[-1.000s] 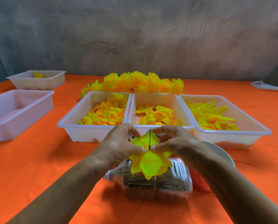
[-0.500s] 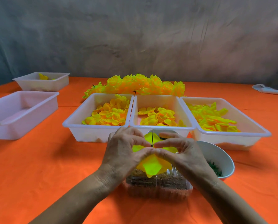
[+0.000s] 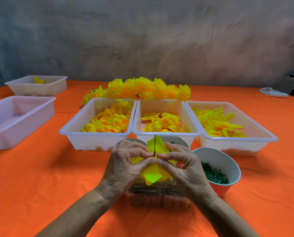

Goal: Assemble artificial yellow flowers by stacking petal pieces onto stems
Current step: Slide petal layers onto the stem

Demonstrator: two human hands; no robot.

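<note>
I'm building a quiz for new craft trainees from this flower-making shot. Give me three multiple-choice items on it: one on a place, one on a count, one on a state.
1. Where does the cup of green pieces stand?
A. By the person's right hand
B. Inside the middle tray
C. At the far left of the table

2. How many white trays in the row just beyond the hands hold loose yellow petals?
A. One
B. Three
C. Five

3. What are the hands doing with the petal piece?
A. Lying flat on the cloth
B. Both pinching it around the thin dark stem
C. Only one touches it

Key: 1 A, the cup sits just beside the right hand. 2 B, the left tray, middle tray and right tray stand side by side, each with petals. 3 B, the left hand and right hand meet at the stem, fingers and thumbs curled on the petal.
</note>
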